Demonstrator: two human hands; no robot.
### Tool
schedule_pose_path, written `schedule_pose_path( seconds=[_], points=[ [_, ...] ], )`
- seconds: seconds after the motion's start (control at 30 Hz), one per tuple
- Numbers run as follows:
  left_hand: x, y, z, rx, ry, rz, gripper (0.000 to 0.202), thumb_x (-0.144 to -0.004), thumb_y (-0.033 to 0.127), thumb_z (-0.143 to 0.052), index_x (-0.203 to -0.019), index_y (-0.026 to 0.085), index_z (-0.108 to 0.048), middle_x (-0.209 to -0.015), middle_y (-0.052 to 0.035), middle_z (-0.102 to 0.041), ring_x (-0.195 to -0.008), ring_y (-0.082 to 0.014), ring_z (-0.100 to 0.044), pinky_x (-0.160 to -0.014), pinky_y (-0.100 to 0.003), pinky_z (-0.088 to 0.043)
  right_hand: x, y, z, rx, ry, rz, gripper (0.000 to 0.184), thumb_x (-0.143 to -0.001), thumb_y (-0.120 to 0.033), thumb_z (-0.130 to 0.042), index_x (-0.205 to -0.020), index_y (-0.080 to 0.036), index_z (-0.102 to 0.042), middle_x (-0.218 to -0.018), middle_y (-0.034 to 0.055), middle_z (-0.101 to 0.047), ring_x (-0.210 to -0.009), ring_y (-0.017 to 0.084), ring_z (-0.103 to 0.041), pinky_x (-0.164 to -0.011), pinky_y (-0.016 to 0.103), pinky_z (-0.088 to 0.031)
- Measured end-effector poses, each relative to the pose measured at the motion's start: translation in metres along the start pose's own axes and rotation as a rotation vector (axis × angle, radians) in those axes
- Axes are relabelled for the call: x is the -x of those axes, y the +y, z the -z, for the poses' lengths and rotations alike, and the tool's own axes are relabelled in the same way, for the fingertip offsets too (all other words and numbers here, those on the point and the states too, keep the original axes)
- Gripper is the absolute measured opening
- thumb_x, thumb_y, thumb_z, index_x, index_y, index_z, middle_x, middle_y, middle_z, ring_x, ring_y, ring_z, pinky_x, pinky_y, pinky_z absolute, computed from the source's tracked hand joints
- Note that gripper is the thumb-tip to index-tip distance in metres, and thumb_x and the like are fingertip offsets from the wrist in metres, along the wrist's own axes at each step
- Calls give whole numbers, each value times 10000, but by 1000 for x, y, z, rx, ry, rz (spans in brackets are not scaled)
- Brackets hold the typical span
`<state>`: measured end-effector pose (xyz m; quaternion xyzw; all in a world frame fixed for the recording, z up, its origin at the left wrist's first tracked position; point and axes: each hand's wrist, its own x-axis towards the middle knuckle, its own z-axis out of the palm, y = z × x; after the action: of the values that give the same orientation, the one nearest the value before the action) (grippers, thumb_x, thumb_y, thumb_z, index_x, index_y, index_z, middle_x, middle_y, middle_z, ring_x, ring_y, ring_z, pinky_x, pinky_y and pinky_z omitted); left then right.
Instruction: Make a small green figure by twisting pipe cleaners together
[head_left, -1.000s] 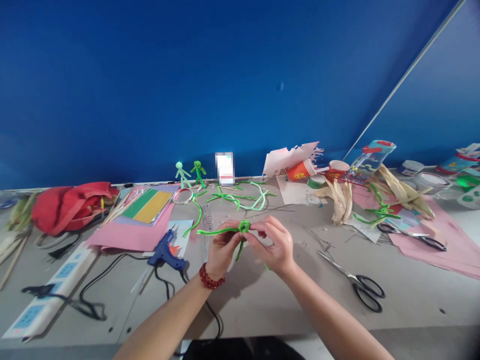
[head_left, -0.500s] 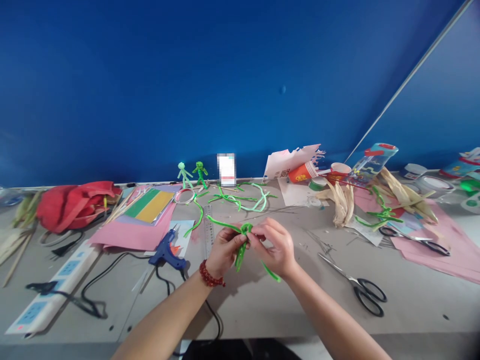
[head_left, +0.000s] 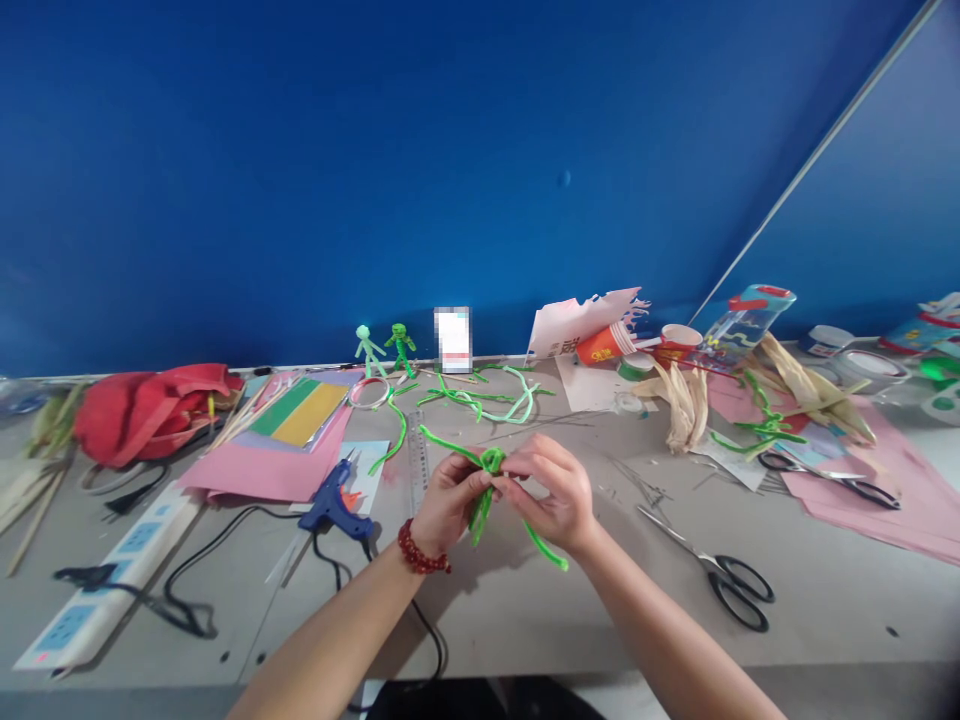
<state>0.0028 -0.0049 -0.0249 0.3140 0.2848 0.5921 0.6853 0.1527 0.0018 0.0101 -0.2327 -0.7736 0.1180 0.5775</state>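
green strand (head_left: 451,445) has tilted up, ruler (head_left: 418,465) near

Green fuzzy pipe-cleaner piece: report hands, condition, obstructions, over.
Left hand and right hand both pinching twisted green fuzzy pipe-cleaner piece. Loose strands jutting out. Nothing visibly in the way; black-handled metal scissors lying to the right, apart.

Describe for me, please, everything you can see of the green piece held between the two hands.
The green piece looks like bent, fuzzy craft wire. It has a compact coiled knot, a strand reaching up and leftward beyond the left hand, strands hanging below the knot, and another, apparently its own, emerging beneath the right hand. Both hands pinch it above the grey table, hiding part of it.
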Motion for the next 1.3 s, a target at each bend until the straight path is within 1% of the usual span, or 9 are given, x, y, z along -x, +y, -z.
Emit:
schedule_pose_path(
  seconds=[0.1,0.2,0.33,0.53,0.73,0.93,1.13,1.23,1.3],
  points=[
    [0,1,-1,-22,27,-32,310,-537,272,-905,-762,178,-714,-730,-4,-725,-588,-111,-643,-570,-221,-524,1,-2,-2,-17,21,-40,72,-835,-130,-644,-859,-198,-645,-657,29,-654,-603,156,-553,-597,289,-460],
    [-1,1,-1,-53,29,-74,303,-542,257,-902,-767,182,-713,-722,0,-720,-601,-115,-640,-583,-229,-524,2,-4,-5,-1,53,-95,97,-843,-123,-622,-792,-205,-633,-597,4,-607,-550,139,-515,-549,264,-432],
    [0,-1,1,-73,4,-68,300,-558,270,-894,-772,176,-706,-710,-2,-714,-584,-123,-633,-583,-253,-518,3,-5,-5,-5,26,-139,135,-843,-130,-593,-736,-211,-589,-588,-1,-575,-540,136,-490,-535,264,-419],
    [1,-3,-1,-56,-31,-41,242,-603,267,-872,-763,184,-710,-672,4,-699,-562,-108,-608,-582,-238,-494,3,1,0,33,-54,-83,135,-843,-114,-580,-759,-217,-559,-608,5,-590,-565,145,-492,-566,277,-425],
    [1,0,-4,-77,-12,-48,240,-583,286,-878,-705,173,-706,-628,10,-678,-554,-109,-600,-563,-230,-494,3,1,-2,11,-31,21,128,-850,-86,-568,-844,-213,-583,-658,29,-639,-599,161,-529,-582,290,-443],
    [0,3,-6,-77,-4,-50,242,-579,287,-884,-683,163,-703,-600,13,-668,-547,-97,-601,-555,-207,-491,3,-1,-4,11,-33,-15,126,-865,-112,-558,-809,-212,-608,-663,36,-656,-602,163,-552,-580,300,-467],
    [-2,2,-3,3,23,-36,300,-548,279,-900,-750,180,-702,-673,14,-699,-517,-87,-598,-529,-216,-489,4,-3,-4,-102,72,-56,99,-855,-114,-613,-849,-207,-648,-654,24,-678,-583,152,-576,-591,293,-477],
    [-3,0,1,18,31,-3,297,-561,255,-895,-753,162,-688,-683,4,-695,-516,-87,-596,-517,-217,-477,5,-2,-2,-114,167,-163,107,-848,-110,-605,-842,-204,-655,-694,22,-657,-612,146,-583,-598,283,-480],
    [-3,0,3,26,24,7,305,-557,250,-897,-745,152,-677,-691,-1,-692,-522,-91,-600,-517,-220,-475,5,1,-1,-125,177,-248,101,-845,-115,-601,-848,-200,-656,-743,31,-648,-666,153,-596,-618,283,-487]
  ],
)
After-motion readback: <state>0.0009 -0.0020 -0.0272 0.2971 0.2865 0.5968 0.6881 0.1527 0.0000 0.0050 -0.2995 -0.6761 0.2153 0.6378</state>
